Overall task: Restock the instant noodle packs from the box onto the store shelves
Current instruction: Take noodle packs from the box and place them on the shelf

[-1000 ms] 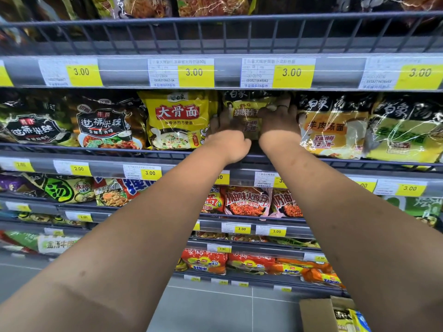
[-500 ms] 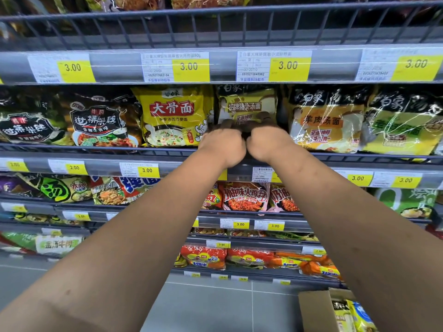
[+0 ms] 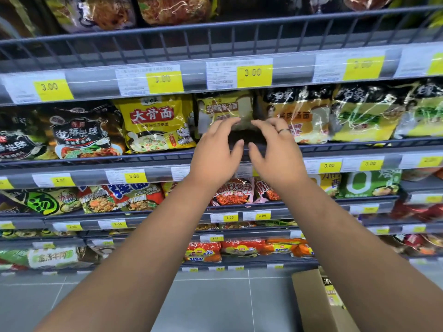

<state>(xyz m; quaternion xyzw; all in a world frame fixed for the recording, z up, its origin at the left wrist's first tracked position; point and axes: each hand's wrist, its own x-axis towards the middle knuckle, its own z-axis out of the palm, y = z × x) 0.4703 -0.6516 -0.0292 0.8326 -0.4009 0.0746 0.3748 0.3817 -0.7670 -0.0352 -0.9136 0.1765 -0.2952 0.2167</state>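
Observation:
A yellow and black instant noodle pack [image 3: 225, 110] stands upright on the second shelf [image 3: 96, 161], set back between a yellow pack [image 3: 155, 125] and a black and orange one [image 3: 302, 111]. My left hand [image 3: 217, 152] and my right hand [image 3: 273, 149] hover side by side just in front of it, fingers spread and loosely bent. Neither hand holds anything; the fingertips are at or just short of the pack's lower edge. A ring shows on my right hand. The cardboard box [image 3: 318, 300] with more packs stands on the floor at lower right.
Shelves above and below are full of noodle packs behind wire rails [image 3: 215, 39], with yellow price tags [image 3: 254, 73] along the edges. Grey tiled floor [image 3: 215, 303] lies below.
Both hands drew back from the pack and opened; before they were curled at its lower edge, pushing it in. The view shifted upward and slightly closer.

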